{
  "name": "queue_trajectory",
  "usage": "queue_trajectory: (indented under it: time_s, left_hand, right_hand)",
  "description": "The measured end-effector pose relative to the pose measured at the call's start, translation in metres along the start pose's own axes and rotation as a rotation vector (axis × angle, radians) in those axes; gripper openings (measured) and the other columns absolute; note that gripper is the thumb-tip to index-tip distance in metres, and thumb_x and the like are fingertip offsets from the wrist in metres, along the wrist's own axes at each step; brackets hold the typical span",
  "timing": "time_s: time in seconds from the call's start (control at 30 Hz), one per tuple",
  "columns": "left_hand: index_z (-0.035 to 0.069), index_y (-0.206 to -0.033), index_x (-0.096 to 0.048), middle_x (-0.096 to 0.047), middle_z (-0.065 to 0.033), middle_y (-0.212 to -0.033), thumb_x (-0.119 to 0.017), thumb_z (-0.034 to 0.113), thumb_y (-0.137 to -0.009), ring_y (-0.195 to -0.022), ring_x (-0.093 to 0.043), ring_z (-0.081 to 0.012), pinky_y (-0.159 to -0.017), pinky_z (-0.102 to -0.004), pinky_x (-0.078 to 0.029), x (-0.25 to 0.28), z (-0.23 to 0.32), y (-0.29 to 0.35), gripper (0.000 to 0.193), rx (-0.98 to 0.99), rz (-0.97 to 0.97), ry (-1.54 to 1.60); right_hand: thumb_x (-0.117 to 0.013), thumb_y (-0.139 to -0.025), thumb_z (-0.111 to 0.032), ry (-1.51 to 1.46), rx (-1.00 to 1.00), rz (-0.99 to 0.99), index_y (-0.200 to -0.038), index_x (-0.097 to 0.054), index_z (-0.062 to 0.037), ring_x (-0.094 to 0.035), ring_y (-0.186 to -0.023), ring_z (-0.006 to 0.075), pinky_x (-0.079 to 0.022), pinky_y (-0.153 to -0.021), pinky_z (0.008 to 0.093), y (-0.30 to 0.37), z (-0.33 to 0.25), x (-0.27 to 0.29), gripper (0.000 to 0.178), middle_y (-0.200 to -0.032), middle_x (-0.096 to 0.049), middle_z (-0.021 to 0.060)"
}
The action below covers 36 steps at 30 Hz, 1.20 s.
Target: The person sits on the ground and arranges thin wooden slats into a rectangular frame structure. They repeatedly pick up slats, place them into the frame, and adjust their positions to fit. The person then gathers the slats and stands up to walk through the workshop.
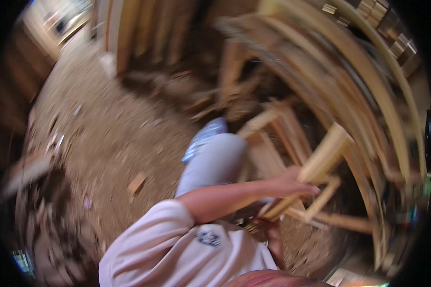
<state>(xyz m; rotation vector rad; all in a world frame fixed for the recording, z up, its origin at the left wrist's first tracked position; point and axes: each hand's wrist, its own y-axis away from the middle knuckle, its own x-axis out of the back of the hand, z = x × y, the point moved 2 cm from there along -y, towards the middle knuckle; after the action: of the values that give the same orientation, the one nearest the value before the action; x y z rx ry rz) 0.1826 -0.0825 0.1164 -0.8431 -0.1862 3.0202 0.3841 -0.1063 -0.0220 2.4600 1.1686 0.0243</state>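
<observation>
A pale, thick length of wood (326,152) slants across my right side, its cut end up and away from me. Stretched across my body, my left hand (291,183) is closed around its middle. Lower down, my right hand (269,226) is closed at the near end of the same piece, partly hidden and blurred. Just beyond my hands stands a low wooden frame (268,150) with slanting boards. My bent knee (215,155) in grey trousers is beside it.
Long planks (316,67) form a bench or stack at the right. Upright boards (148,33) stand at the back. Wood scraps, such as an orange-brown offcut (137,183), lie on the dirt floor (110,129). A dark heap (48,234) sits at the lower left.
</observation>
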Motion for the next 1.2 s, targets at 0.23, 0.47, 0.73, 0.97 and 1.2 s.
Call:
queue_trajectory:
  time_s: [0.23, 0.47, 0.73, 0.97, 1.2]
  left_hand:
    - [0.001, -0.102, -0.062, -0.063, -0.0040, -0.079, -0.074, 0.016, -0.093, -0.070, -0.064, -0.0149, -0.064, -0.0313, -0.054, -0.001, -0.004, -0.014, 0.021, 0.082, 0.142, -0.001]
    - [0.000, -0.102, -0.059, -0.062, -0.0068, -0.079, -0.070, 0.010, -0.094, -0.069, -0.062, -0.0171, -0.065, -0.0324, -0.053, -0.002, 0.007, 0.000, 0.018, 0.001, 0.189, 0.036]
    - [0.000, -0.098, -0.057, -0.057, -0.0075, -0.076, -0.066, 0.005, -0.095, -0.068, -0.058, -0.0174, -0.065, -0.0330, -0.052, -0.014, 0.010, 0.004, 0.010, -0.009, 0.232, 0.016]
    - [0.001, -0.098, -0.057, -0.056, -0.0062, -0.079, -0.064, 0.006, -0.096, -0.070, -0.056, -0.0156, -0.064, -0.0341, -0.052, -0.010, 0.005, 0.004, 0.009, -0.074, 0.392, -0.066]
    - [0.003, -0.099, -0.057, -0.054, -0.0057, -0.079, -0.063, 0.009, -0.097, -0.071, -0.054, -0.0157, -0.066, -0.0341, -0.050, -0.008, 0.014, 0.006, 0.009, -0.104, 0.452, -0.045]
  right_hand:
    - [-0.091, -0.072, -0.025, 0.356, 0.051, -0.073, -0.118, -0.070, -0.0082, -0.069, -0.088, 0.0136, -0.056, -0.083, 0.0340, 0.011, 0.027, 0.027, 0.053, -0.098, -0.075, 0.0054]
    - [-0.091, -0.072, -0.034, 0.526, -0.161, 0.023, -0.107, -0.073, -0.0055, -0.070, -0.083, 0.0130, -0.057, -0.078, 0.0326, 0.026, -0.006, 0.003, 0.048, -0.090, -0.076, 0.0067]
    - [-0.089, -0.075, -0.031, 0.425, 0.030, 0.040, -0.115, -0.067, -0.0028, -0.070, -0.090, 0.0176, -0.057, -0.081, 0.0357, 0.030, 0.008, -0.010, 0.054, -0.099, -0.073, 0.0094]
    - [-0.088, -0.071, -0.028, 0.445, 0.112, 0.247, -0.108, -0.064, -0.0024, -0.069, -0.078, 0.0203, -0.056, -0.073, 0.0378, 0.028, 0.008, -0.024, 0.051, -0.087, -0.072, 0.0118]
    - [-0.080, -0.072, -0.022, 0.454, 0.067, 0.258, -0.113, -0.062, -0.0003, -0.070, -0.080, 0.0253, -0.056, -0.074, 0.0401, 0.020, 0.008, -0.022, 0.050, -0.088, -0.071, 0.0167]
